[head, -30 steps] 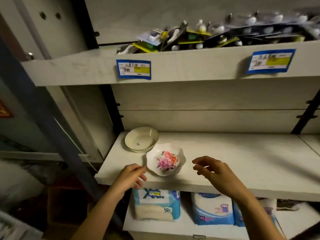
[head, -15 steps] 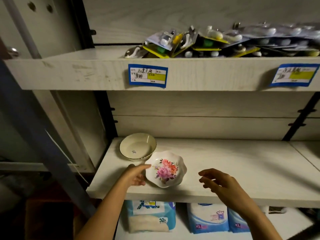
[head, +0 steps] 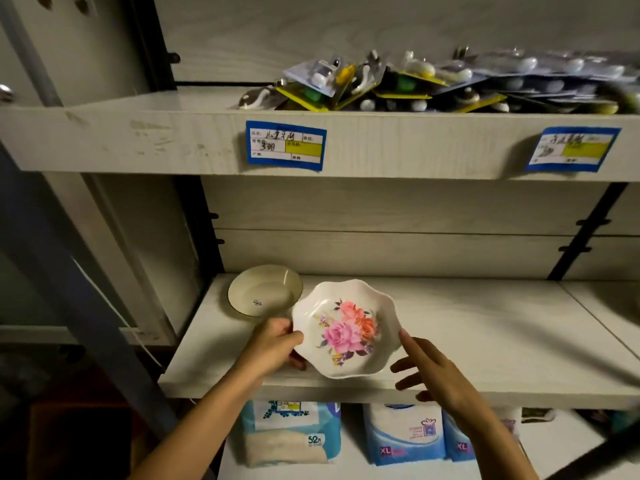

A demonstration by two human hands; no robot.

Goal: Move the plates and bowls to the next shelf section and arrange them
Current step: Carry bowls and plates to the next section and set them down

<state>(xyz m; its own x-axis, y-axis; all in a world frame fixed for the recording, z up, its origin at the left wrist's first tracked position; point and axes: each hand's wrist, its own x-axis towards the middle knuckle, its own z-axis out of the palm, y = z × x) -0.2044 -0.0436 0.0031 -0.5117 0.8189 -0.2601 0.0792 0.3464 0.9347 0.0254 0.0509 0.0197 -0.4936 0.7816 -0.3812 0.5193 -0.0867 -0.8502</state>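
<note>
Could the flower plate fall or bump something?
Maybe. Only the left hand pinches the flower plate by its rim; the right hand is open beside it, so the tilted plate could slip. The plain bowl sits right behind, so the plate might knock it.

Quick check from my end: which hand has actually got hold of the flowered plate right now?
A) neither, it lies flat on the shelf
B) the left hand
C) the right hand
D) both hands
B: the left hand pinches the left rim of the flowered plate, which is tilted up toward the camera, while the right hand is spread open at its right edge without gripping it.
</note>
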